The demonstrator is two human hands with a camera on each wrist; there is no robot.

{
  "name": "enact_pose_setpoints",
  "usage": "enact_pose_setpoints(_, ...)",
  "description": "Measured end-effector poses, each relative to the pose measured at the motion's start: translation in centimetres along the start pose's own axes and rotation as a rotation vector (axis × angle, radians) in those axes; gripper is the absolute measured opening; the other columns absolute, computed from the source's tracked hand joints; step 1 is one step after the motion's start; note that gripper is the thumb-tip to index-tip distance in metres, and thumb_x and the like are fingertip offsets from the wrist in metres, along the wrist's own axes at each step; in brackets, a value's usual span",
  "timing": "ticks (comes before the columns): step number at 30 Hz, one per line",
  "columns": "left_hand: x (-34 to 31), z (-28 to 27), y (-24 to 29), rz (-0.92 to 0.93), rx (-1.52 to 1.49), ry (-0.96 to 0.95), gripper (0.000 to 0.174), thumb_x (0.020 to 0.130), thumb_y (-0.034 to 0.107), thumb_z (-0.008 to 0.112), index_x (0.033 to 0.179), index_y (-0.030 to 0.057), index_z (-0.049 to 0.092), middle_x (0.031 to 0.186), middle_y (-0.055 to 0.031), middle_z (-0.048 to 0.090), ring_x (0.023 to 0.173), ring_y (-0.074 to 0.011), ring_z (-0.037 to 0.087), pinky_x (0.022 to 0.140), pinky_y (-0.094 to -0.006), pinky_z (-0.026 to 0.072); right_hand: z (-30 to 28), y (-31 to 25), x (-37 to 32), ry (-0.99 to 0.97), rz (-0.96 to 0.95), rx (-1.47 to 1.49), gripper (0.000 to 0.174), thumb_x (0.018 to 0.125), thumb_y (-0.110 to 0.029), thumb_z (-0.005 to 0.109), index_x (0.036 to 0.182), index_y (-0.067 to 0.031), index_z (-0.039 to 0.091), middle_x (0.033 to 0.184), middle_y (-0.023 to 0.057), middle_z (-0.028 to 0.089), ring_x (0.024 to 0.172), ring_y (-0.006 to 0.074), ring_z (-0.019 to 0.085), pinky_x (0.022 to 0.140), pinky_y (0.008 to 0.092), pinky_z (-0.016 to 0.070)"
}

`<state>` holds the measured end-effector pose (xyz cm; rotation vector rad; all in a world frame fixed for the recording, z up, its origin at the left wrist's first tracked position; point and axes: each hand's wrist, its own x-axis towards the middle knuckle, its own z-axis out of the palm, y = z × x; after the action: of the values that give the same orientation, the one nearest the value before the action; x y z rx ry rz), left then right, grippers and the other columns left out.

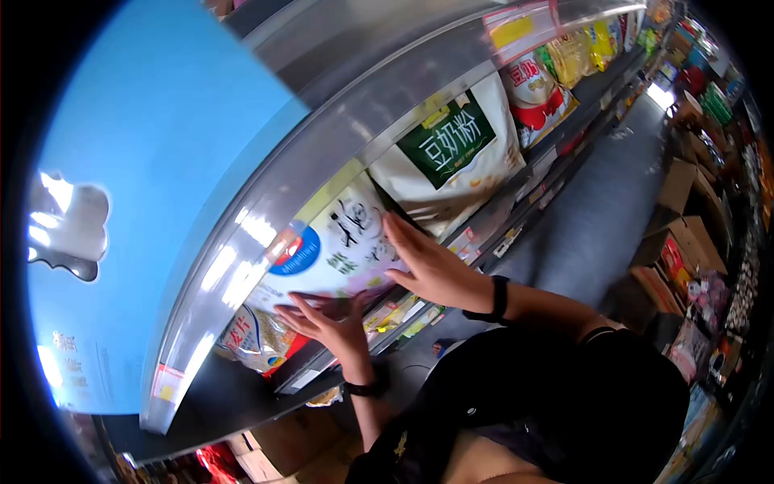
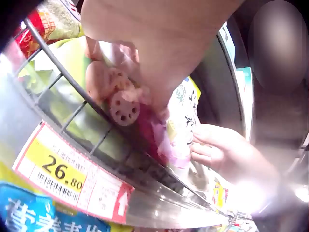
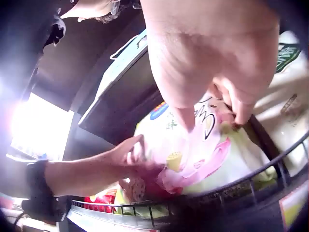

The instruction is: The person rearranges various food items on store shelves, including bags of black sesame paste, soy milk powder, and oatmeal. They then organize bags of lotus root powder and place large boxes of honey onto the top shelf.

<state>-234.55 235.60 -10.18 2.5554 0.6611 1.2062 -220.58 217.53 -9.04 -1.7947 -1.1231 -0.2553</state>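
Observation:
A large white bag (image 1: 343,234) with a blue oval logo, lotus root slices and a pink flower leans on the shelf behind a wire rail. My right hand (image 1: 443,270) lies against the bag's right side, fingers extended along its edge and thumb across its front. At the lower left part of the bag, my left hand (image 1: 332,327) touches it with spread fingers. The left wrist view shows the left palm over the printed lotus root slices (image 2: 124,107). In the right wrist view, the right fingertips are at the bag's side and partly hidden.
Right of the bag stands a white bag with a green label (image 1: 447,141). A clear packet (image 1: 258,339) sits to its left. A big blue box (image 1: 153,161) stands on the shelf above. Below the wire rail (image 2: 79,113) hangs a price tag (image 2: 58,169). Cardboard boxes (image 1: 685,202) line the aisle.

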Motion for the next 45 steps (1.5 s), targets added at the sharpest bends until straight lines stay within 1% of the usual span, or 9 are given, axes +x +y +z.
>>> enact_pose_setpoints(6,-0.6,0.8,3.2,-0.152,0.195,-0.016,0.121,0.069,0.028,0.094,0.163,0.0113,0.020,0.168,-0.0293,0.004,0.154,-0.0494,0.004,0.124,-0.0597,0.0116,-0.8,3.2,1.2,-0.121,-0.137,0.036,0.093,0.093,-0.014,0.070,0.158,0.0077,0.008,0.159,0.0342,0.024,0.147,0.0472,0.031,0.118,0.0450,0.0368)
enact_pose_setpoints(10,-1.9,1.6,9.1,-0.191,0.309,0.119,0.094,0.082,0.019,0.085,0.158,0.0084,0.031,0.155,-0.0286,0.030,0.145,-0.0467,0.027,0.117,-0.0572,0.0268,-2.6,4.4,-0.7,-0.161,-0.136,0.231,0.094,0.092,-0.011,0.071,0.161,0.0025,0.008,0.159,0.0343,0.024,0.146,0.0488,0.033,0.116,0.0457,0.0392)
enact_pose_setpoints(15,-2.8,3.3,12.9,-0.231,0.252,0.061,0.075,0.083,0.008,0.078,0.147,0.0016,0.040,0.147,-0.0227,0.039,0.139,-0.0413,0.034,0.115,-0.0538,0.0270,-8.5,5.9,-1.7,-0.209,-0.026,0.350,0.037,0.093,-0.009,0.070,0.130,-0.0049,0.062,0.135,0.0147,0.062,0.116,0.0332,0.065,0.091,0.0357,0.0571)
enact_pose_setpoints(18,-3.4,4.8,13.7,-0.194,-0.012,0.069,0.058,0.088,0.001,0.072,0.140,-0.0012,0.045,0.140,-0.0214,0.048,0.130,-0.0361,0.047,0.107,-0.0482,0.0407,-13.1,8.4,-0.4,0.264,-0.154,0.147,0.026,0.087,-0.004,0.071,0.113,-0.0041,0.066,0.116,0.0150,0.066,0.110,0.0367,0.062,0.095,0.0443,0.0498)
enact_pose_setpoints(20,-3.2,6.2,15.3,-0.178,-0.382,-0.047,0.046,0.094,-0.004,0.066,0.136,-0.0028,0.049,0.137,-0.0207,0.052,0.125,-0.0314,0.055,0.099,-0.0412,0.0508,-15.4,11.0,-0.4,0.413,-0.031,-0.066,0.046,0.086,-0.008,0.074,0.129,-0.0039,0.057,0.129,0.0199,0.058,0.123,0.0405,0.052,0.104,0.0456,0.0428)
enact_pose_setpoints(24,-1.3,9.7,18.7,-0.077,-0.365,-0.202,0.078,0.090,0.002,0.073,0.151,-0.0081,0.026,0.150,-0.0300,0.037,0.140,-0.0403,0.041,0.120,-0.0456,0.0309,-15.7,16.5,-1.2,0.363,0.223,0.048,0.076,0.090,-0.020,0.077,0.147,0.0081,0.035,0.140,0.0289,0.049,0.128,0.0442,0.048,0.110,0.0477,0.0390)
enact_pose_setpoints(28,-0.5,13.7,19.4,-0.077,-0.504,-0.072,0.102,0.086,0.005,0.080,0.159,-0.0059,0.009,0.155,-0.0290,0.031,0.141,-0.0360,0.040,0.117,-0.0415,0.0326,-15.4,18.5,-1.3,0.296,0.268,0.102,0.087,0.087,-0.028,0.080,0.147,0.0130,0.033,0.141,0.0298,0.048,0.130,0.0427,0.050,0.112,0.0445,0.0384)
enact_pose_setpoints(32,0.3,15.9,17.1,-0.382,-0.855,-0.233,0.088,0.081,0.003,0.085,0.148,-0.0035,0.029,0.142,-0.0213,0.048,0.128,-0.0271,0.048,0.111,-0.0366,0.0374,-17.6,18.1,-0.5,0.130,0.253,0.241,0.093,0.082,-0.020,0.085,0.153,0.0016,0.030,0.144,0.0237,0.047,0.133,0.0361,0.050,0.110,0.0409,0.0421)
enact_pose_setpoints(45,1.0,15.8,19.5,-0.294,-0.625,-0.049,0.078,0.084,0.004,0.081,0.145,-0.0035,0.035,0.136,-0.0211,0.052,0.121,-0.0288,0.053,0.106,-0.0375,0.0419,-15.9,20.6,0.6,0.140,0.178,0.405,0.082,0.080,-0.016,0.087,0.145,-0.0001,0.039,0.139,0.0205,0.052,0.129,0.0347,0.054,0.106,0.0399,0.0442)
